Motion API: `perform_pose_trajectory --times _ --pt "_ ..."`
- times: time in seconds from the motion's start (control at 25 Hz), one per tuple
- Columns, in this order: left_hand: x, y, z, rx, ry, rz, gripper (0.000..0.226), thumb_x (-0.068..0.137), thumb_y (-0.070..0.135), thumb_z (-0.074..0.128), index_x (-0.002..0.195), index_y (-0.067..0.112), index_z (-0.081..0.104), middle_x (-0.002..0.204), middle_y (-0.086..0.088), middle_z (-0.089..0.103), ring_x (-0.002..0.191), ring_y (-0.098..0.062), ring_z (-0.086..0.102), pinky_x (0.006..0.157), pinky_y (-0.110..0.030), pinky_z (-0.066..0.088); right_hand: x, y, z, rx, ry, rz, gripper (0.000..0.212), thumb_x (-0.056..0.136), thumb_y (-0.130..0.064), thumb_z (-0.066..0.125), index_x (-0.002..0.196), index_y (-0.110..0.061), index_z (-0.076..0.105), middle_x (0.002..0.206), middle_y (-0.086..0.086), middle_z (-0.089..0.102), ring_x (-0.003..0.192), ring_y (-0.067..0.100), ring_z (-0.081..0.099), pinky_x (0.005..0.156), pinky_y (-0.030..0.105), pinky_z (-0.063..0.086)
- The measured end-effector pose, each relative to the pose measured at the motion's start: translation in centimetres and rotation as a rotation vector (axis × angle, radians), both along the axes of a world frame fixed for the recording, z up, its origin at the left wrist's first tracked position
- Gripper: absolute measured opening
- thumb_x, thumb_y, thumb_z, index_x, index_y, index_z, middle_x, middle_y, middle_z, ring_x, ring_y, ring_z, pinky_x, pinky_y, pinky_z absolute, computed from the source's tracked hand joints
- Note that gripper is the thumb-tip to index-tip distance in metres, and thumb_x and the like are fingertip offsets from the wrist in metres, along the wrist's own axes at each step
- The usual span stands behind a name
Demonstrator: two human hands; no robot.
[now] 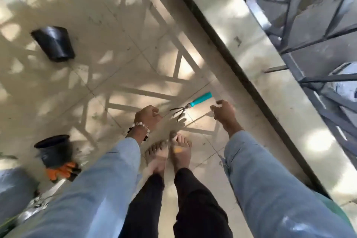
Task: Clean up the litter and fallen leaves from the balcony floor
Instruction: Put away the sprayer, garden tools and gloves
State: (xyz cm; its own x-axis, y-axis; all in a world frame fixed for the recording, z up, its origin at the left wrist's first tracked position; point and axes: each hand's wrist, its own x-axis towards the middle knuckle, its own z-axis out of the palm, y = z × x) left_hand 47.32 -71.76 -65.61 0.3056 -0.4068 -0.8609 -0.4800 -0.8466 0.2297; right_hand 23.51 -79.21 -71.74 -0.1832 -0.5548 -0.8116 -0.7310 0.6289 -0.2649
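Left hand (147, 117) curled, seemingly pinching something thin, though I cannot tell what; right hand (224, 111) loosely curled, its hold equally unclear; hand rake (190, 105) lies on the floor tiles (116, 25) between them; best crouch and gather the scattered leaf specks (238, 41) toward one pile.

This is a home balcony used for potted plants. The floor (119, 31) is pale tile crossed by the shadow of a metal railing (316, 48) that runs along a raised ledge (257, 60). Black plastic plant pots (54, 43) lie and stand on the tiles, with orange gardening gloves (61, 171) and a teal-handled hand cultivator (191, 104).
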Motion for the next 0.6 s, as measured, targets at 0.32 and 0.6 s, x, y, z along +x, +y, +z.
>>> perform_pose_trajectory --times 0.32,0.6 --pt "0.6 -0.6 -14.4 0.082 0.072 -0.003 0.019 0.088 0.026 0.062 0.106 0.02 0.065 0.101 -0.005 0.07 0.104 -0.026 0.065 0.082 -0.027 0.049 3.6 -2.0 -14.9 -0.08 0.125 -0.325 0.05 0.085 -0.031 0.065 0.122 -0.007 0.042 0.111 0.013 0.055 0.106 0.03 0.056 0.089 0.039 0.051" --pt "0.7 -0.8 -7.4 0.056 0.14 0.112 0.038 0.064 0.045 0.058 0.092 0.022 0.07 0.113 -0.005 0.069 0.104 -0.027 0.066 0.094 -0.045 0.053 3.9 0.1 -6.1 -0.151 -0.1 -0.477 0.033 0.091 -0.021 0.062 0.119 -0.008 0.051 0.105 0.004 0.052 0.098 0.019 0.058 0.086 0.037 0.055"
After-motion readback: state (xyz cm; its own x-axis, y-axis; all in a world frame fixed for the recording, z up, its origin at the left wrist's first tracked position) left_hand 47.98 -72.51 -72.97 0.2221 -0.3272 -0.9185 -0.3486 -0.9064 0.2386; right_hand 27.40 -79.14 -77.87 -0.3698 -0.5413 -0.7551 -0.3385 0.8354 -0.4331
